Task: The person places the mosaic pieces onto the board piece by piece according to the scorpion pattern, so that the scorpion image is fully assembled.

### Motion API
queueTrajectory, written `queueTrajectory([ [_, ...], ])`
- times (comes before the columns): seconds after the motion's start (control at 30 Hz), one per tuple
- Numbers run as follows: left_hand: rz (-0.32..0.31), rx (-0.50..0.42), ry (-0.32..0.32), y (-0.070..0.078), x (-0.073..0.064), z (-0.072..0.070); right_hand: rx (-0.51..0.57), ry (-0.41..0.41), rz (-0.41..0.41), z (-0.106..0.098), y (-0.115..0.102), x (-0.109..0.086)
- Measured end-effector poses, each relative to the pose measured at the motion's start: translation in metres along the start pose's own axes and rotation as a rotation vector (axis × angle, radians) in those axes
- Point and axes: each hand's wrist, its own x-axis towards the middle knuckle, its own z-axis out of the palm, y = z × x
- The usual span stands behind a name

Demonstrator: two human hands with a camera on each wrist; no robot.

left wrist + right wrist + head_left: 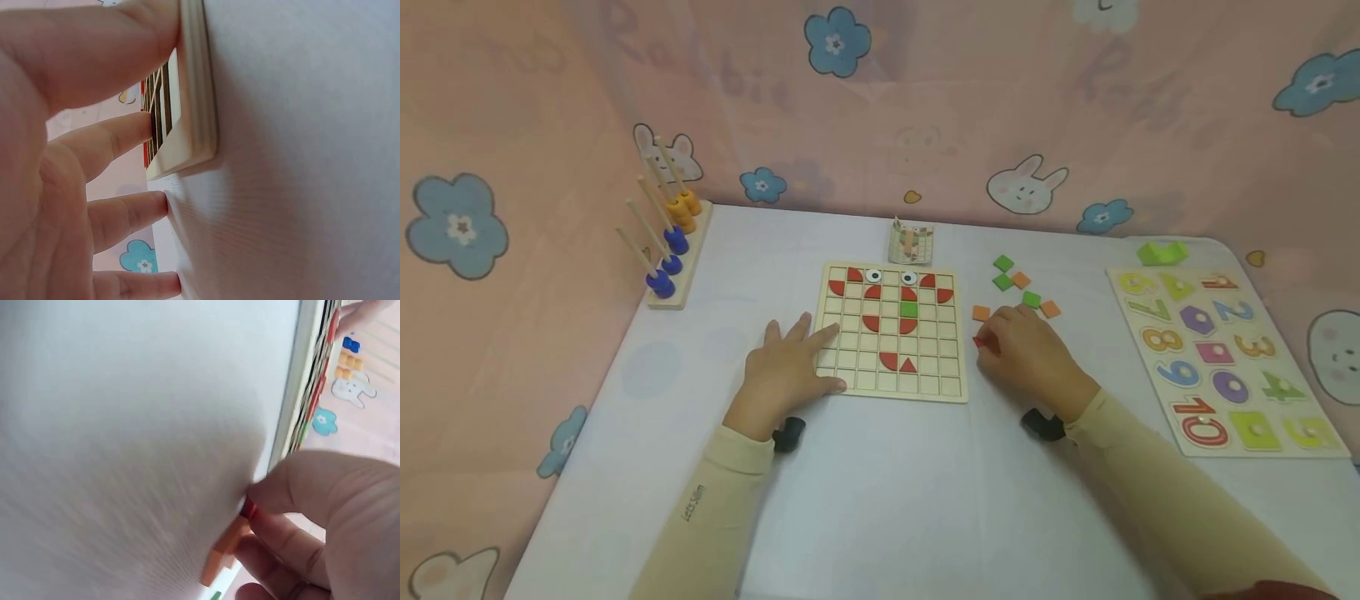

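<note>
On the table [880,492], the board [940,383] lies in the middle, the two eyes [873,276] in its far part. Behind it is the card [912,243]. The peg stand [696,258] is at the far left, the number puzzle [1255,387] well to the right, with a block [1162,252] at its far edge. Square tiles [981,312] lie between board and puzzle. The left hand [786,364] is at the board's left edge; the right hand [1030,346], beside the right edge, pinches a small piece [977,342], perhaps touching the table.
</note>
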Motion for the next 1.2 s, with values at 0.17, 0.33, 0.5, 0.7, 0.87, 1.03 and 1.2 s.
queueTrajectory([
  [0.17, 0.005, 0.001, 0.005, 0.000, 0.000, -0.001, 0.025, -0.042, 0.015, -0.002, 0.000, 0.006],
  [0.33, 0.009, 0.011, 0.001, 0.000, -0.001, -0.001, 0.062, -0.068, -0.006, -0.002, 0.000, 0.008],
  [0.5, 0.006, 0.013, -0.005, 0.001, 0.000, -0.001, 0.100, -0.047, -0.032, -0.003, -0.014, 0.002],
  [0.7, -0.001, 0.007, -0.006, 0.001, 0.000, -0.001, 0.093, 0.055, -0.283, 0.006, -0.058, -0.016],
  [0.87, -0.003, 0.005, -0.010, 0.000, 0.000, -0.002, 0.051, 0.074, -0.383, 0.014, -0.081, -0.018],
  [1.03, 0.001, 0.004, -0.014, 0.001, -0.001, -0.002, 0.028, 0.063, -0.392, 0.016, -0.091, -0.016],
  [1.2, 0.004, 0.007, -0.006, 0.001, -0.001, -0.003, -0.024, 0.067, -0.390, 0.020, -0.095, -0.015],
])
